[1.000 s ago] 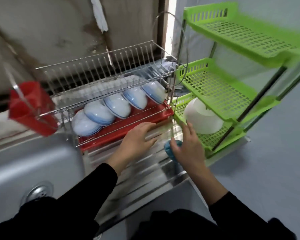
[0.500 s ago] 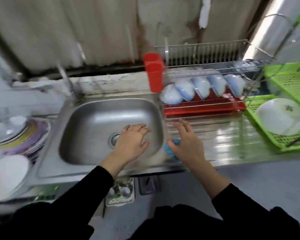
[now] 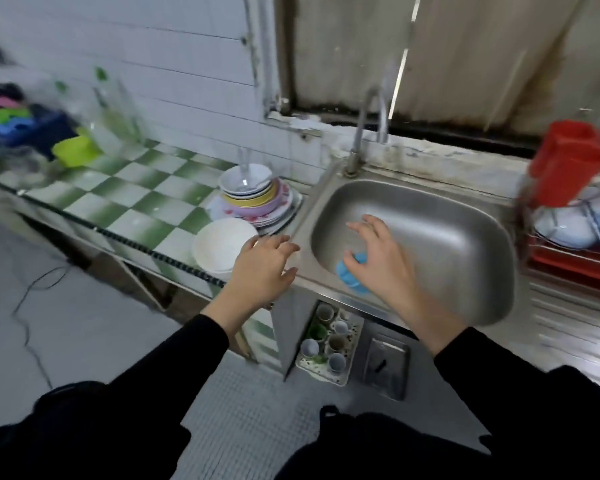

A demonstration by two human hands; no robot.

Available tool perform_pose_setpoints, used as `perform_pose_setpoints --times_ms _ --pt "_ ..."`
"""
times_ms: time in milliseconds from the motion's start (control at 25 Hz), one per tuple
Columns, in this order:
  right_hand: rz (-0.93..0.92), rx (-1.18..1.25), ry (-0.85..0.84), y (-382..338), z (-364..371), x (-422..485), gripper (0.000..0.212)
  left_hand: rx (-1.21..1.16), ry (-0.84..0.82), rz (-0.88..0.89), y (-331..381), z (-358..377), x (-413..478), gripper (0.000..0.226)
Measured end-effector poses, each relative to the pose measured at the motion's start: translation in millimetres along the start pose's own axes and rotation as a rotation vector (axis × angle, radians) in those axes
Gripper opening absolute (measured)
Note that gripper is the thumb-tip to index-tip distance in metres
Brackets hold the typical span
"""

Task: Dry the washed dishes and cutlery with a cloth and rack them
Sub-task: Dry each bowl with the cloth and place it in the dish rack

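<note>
My left hand [image 3: 262,268] is spread wide with the fingers straight and nothing in it. It hangs over the right end of the tabletop [image 3: 136,202], where the green and white checks meet the sink [image 3: 447,237]. Its fingertips are just beside the white bowl [image 3: 222,244] that sits at the front edge of the tabletop. I cannot tell whether they touch the bowl.

My right hand [image 3: 381,268] is over the front left part of the sink. Its thumb and curled fingers grip the bunched blue cloth [image 3: 352,275], while the index finger points out towards the basin.

Behind the white bowl, near the back edge of the tabletop, a stack [image 3: 253,199] of plates and bowls stands just beside the sink's left rim. A clear spoon lies in the top bowl.

The tap [image 3: 364,133] rises at the sink's back left corner. On the far right, the rack [image 3: 575,265] holds pale blue bowls [image 3: 561,230] on edge, with a red holder [image 3: 568,168] hung at its left end. A yellow-green tub [image 3: 73,150] sits blurred at the tabletop's far left.
</note>
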State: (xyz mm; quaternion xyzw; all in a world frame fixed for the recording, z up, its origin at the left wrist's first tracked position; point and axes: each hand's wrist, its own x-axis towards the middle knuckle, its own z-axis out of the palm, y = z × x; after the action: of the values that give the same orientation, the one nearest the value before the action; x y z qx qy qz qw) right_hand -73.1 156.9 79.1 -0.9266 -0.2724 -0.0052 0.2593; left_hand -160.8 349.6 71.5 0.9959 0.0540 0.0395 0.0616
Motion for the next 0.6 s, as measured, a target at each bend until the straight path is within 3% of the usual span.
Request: perform_pose_setpoints --times_ms 360,600 --pt "-0.244 -0.121 -0.267 -62 60 115 0.060 -0.015 -0.029 -0.255 -104 10 16 0.048" --pt "-0.487 -0.304 -0.525 -87 103 206 0.082 -0.008 -0.058 -0.367 -151 25 57 0.057"
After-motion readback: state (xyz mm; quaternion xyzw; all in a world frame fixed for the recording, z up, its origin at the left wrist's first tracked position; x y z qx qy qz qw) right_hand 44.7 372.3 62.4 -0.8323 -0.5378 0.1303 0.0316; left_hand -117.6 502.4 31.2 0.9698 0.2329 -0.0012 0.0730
